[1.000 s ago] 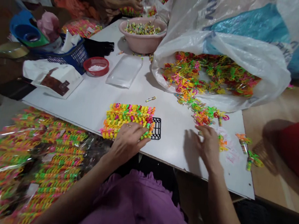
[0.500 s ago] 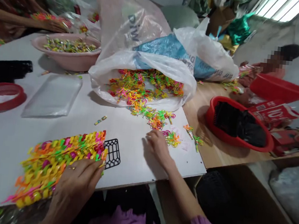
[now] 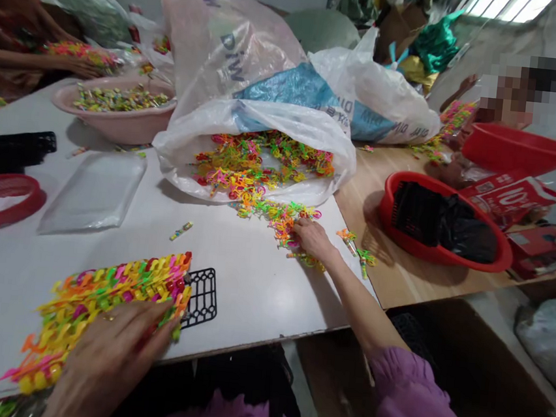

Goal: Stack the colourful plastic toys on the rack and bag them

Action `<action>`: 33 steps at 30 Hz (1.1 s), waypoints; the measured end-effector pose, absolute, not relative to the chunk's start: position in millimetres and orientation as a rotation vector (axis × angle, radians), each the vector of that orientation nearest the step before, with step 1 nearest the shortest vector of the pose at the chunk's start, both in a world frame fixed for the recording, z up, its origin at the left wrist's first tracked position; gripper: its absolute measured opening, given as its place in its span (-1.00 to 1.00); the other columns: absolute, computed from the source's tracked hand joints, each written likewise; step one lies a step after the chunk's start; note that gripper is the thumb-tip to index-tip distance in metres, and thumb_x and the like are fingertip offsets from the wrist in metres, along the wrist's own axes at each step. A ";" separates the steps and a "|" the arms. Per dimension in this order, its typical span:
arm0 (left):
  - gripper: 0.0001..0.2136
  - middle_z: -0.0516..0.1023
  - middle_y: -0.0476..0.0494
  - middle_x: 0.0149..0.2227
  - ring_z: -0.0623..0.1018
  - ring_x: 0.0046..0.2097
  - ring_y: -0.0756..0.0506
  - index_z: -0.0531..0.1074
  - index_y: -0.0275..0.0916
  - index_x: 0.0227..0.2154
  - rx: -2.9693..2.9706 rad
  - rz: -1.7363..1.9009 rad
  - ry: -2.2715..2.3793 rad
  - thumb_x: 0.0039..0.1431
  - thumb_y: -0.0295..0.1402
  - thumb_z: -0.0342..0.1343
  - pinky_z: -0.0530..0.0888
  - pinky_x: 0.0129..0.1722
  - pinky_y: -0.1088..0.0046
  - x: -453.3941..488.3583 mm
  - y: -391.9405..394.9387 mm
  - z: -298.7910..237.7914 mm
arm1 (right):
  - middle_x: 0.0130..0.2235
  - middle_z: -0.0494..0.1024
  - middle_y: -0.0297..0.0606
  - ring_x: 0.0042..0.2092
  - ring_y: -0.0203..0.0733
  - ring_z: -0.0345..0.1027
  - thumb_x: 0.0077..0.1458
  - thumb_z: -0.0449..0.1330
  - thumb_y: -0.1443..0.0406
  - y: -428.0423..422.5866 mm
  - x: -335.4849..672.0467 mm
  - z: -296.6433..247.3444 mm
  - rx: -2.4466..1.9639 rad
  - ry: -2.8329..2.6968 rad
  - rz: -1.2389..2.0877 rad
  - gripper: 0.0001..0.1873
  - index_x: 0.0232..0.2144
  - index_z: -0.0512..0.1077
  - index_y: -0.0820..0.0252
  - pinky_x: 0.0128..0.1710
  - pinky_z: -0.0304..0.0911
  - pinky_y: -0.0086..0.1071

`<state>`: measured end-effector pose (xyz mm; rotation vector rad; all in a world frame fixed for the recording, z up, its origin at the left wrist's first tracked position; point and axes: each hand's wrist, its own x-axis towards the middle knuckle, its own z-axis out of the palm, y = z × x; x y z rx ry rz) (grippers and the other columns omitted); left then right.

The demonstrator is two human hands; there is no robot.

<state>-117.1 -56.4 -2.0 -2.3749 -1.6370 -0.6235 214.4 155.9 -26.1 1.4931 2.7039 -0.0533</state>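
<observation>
A black plastic grid rack [image 3: 204,300] lies at the table's front left, its rows packed with bright yellow, orange, green and pink small plastic toys [image 3: 96,302]. My left hand [image 3: 111,350] rests over the right part of these rows, fingers stretched along them, a ring on one finger. Farther right, my right hand [image 3: 315,239] reaches into a loose pile of colourful plastic toys [image 3: 281,220], its fingers bent down among them. Whatever lies between those fingertips is hidden. The pile spills from an open white plastic sack [image 3: 183,176] full of the same toys. One small tube-like piece [image 3: 181,230] lies alone.
Clear plastic bags [image 3: 95,194], a red basket rim [image 3: 37,198] and a pink basin [image 3: 118,127] of small pieces occupy the left. A red basin [image 3: 450,254] with black racks stands right, beyond a few loose toys [image 3: 364,263]. Other people sit at both far sides.
My right hand has moved forward and slightly right, from the pile's near left side onto it. My left hand stays on the rack, shifted a little left and nearer me.
</observation>
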 end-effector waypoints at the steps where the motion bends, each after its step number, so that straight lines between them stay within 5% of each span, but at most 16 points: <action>1: -0.80 0.53 -0.13 -0.28 0.50 -0.23 -0.19 0.38 -0.14 -0.21 -2.352 -0.677 -1.634 0.20 -0.26 -0.09 0.38 -0.24 0.22 -116.8 -49.7 8.9 | -0.20 0.43 -0.15 -0.14 -0.18 0.26 0.20 -0.01 0.34 154.1 215.2 -23.5 1.499 2.724 -0.072 -0.78 -0.23 0.43 0.22 -0.17 0.07 -0.41; 5: -0.80 0.50 -0.11 -0.30 0.49 -0.24 -0.12 0.37 -0.17 -0.22 -2.307 -0.812 -1.718 0.19 -0.22 -0.04 0.40 -0.21 0.31 -116.3 -16.0 28.2 | -0.19 0.45 -0.18 -0.16 -0.21 0.31 0.21 -0.04 0.31 140.8 208.5 -15.8 1.680 2.714 -0.187 -0.74 -0.15 0.40 0.18 -0.27 0.09 -0.45; 13: -0.76 0.52 -0.13 -0.25 0.47 -0.19 -0.12 0.44 -0.21 -0.28 -2.475 -0.597 -1.825 0.23 -0.27 -0.12 0.37 -0.11 0.29 -112.1 2.3 -13.7 | -0.19 0.49 -0.18 -0.21 -0.18 0.34 0.10 0.03 0.36 113.8 170.5 -27.1 1.787 2.810 -0.377 -0.77 -0.17 0.37 0.18 -0.33 0.09 -0.44; 19: -0.78 0.50 -0.14 -0.28 0.46 -0.20 -0.11 0.41 -0.22 -0.28 -2.431 -0.602 -1.846 0.24 -0.29 -0.12 0.37 -0.12 0.32 -111.4 0.7 -10.1 | -0.40 0.48 -0.31 -0.43 -0.32 0.28 0.04 0.12 0.27 111.0 145.6 -15.9 1.871 2.952 -1.158 -0.80 -0.27 0.41 0.24 -0.41 0.12 -0.47; 25: -0.82 0.49 -0.15 -0.27 0.45 -0.18 -0.10 0.40 -0.25 -0.23 -2.427 -0.630 -1.868 0.20 -0.35 -0.06 0.38 -0.13 0.34 -109.7 1.6 -7.5 | -0.41 0.45 -0.33 -0.40 -0.30 0.29 0.00 0.10 0.32 62.6 78.0 -41.4 1.639 2.959 -1.776 -0.85 -0.34 0.42 0.22 -0.37 0.17 -0.46; 30: -0.83 0.52 -0.15 -0.28 0.46 -0.20 -0.08 0.43 -0.29 -0.25 -2.545 -0.648 -1.843 0.17 -0.47 -0.05 0.39 -0.13 0.36 -108.5 5.7 -5.2 | -0.40 0.45 -0.31 -0.37 -0.26 0.32 0.04 0.04 0.33 48.7 45.2 -74.5 1.685 2.729 -1.974 -0.88 -0.37 0.36 0.21 -0.37 0.19 -0.45; 33: -0.81 0.52 -0.13 -0.27 0.47 -0.19 -0.08 0.42 -0.26 -0.21 -2.547 -0.689 -1.877 0.17 -0.47 -0.05 0.39 -0.14 0.36 -108.9 5.8 -3.9 | -0.35 0.45 -0.28 -0.33 -0.23 0.32 0.02 0.07 0.34 53.3 38.5 -76.3 1.567 2.855 -1.785 -0.88 -0.32 0.33 0.21 -0.33 0.20 -0.42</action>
